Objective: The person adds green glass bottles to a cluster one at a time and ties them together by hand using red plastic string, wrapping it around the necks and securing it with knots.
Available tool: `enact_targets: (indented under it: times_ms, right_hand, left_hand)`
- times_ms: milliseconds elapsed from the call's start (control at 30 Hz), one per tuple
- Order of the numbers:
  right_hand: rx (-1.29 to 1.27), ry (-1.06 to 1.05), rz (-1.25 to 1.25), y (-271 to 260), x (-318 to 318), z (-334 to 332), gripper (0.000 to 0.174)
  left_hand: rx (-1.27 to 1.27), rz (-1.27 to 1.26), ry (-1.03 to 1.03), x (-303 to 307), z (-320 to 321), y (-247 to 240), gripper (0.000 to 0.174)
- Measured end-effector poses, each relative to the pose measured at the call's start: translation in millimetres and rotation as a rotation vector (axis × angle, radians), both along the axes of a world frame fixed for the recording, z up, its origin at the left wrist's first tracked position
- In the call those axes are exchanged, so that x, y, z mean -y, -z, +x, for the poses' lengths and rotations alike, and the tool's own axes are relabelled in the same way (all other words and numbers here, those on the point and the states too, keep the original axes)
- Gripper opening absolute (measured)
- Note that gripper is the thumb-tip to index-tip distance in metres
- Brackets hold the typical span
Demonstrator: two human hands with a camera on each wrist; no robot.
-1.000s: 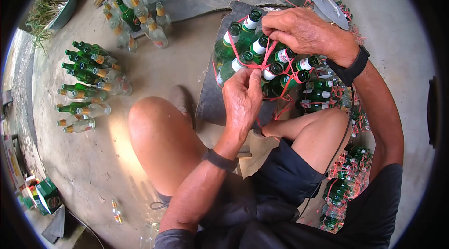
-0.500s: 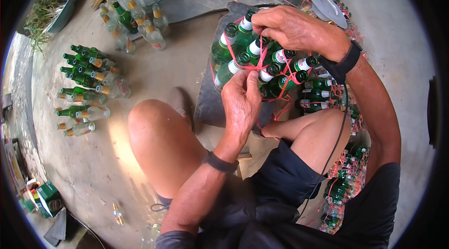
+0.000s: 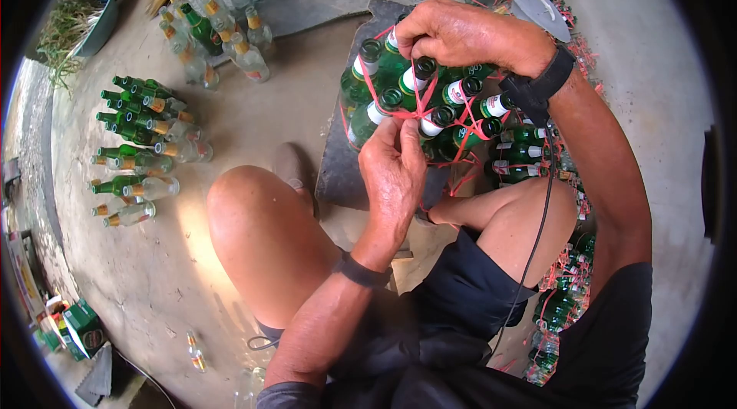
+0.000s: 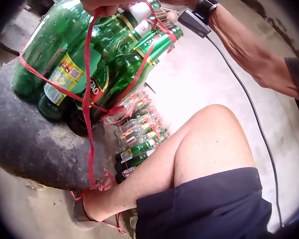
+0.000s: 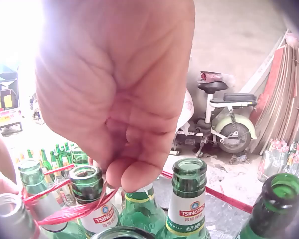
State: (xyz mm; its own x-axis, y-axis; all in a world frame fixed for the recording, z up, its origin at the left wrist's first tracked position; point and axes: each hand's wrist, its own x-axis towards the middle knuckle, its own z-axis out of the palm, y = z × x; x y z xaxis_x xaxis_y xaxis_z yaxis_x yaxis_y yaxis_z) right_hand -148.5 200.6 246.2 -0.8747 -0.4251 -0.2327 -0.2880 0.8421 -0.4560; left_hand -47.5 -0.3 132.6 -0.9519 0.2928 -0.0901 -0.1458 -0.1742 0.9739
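Observation:
Green bottles (image 3: 361,86) stand in a cluster on a dark slab (image 3: 338,171), with red twine (image 3: 421,102) wound about their necks. My left hand (image 3: 393,171) pinches the twine at its crossing between the near bottles. In the left wrist view, a strand (image 4: 87,99) hangs from the left hand (image 4: 102,4), and another loops round the bottle bodies. Over the far necks, my right hand (image 3: 468,33) has its fingers curled down, pinching a strand. In the right wrist view, the right hand's fingertips (image 5: 132,174) are between bottle necks, with twine (image 5: 65,211) running beside them.
Loose green and clear bottles (image 3: 146,148) stand on the floor at left, more (image 3: 219,25) at upper left. Tied bundles (image 3: 556,301) line the right side, under a grey disc (image 3: 533,6) at the top. A cable (image 3: 537,240) hangs from the right wrist. A scooter (image 5: 224,119) is parked beyond.
My right hand has moved left and slightly up over the bottle necks, drawing the strand with it. The left hand keeps its pinch at the crossing, nearly still.

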Motion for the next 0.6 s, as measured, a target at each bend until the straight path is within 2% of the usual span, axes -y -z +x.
enact_targets:
  times_ms: [133, 200, 400, 600]
  right_hand:
    - [-0.019, 0.061, 0.042, 1.1, 0.9, 4.5, 0.013]
    - [0.15, 0.189, 0.054, -8.9, 8.0, 7.1, 0.015]
    - [0.295, 0.271, 0.017, -9.6, 5.5, 8.0, 0.018]
    - [0.301, 0.279, -0.023, -7.2, 4.2, 11.0, 0.019]
  left_hand:
    - [-0.007, -0.093, 0.021, 6.1, -0.8, -0.3, 0.026]
    - [0.025, -0.131, 0.035, 11.9, -2.1, -5.1, 0.026]
    - [0.073, -0.119, 0.033, 27.0, -1.6, -8.8, 0.029]
    - [0.093, -0.083, 0.048, 36.8, -2.3, -13.3, 0.028]
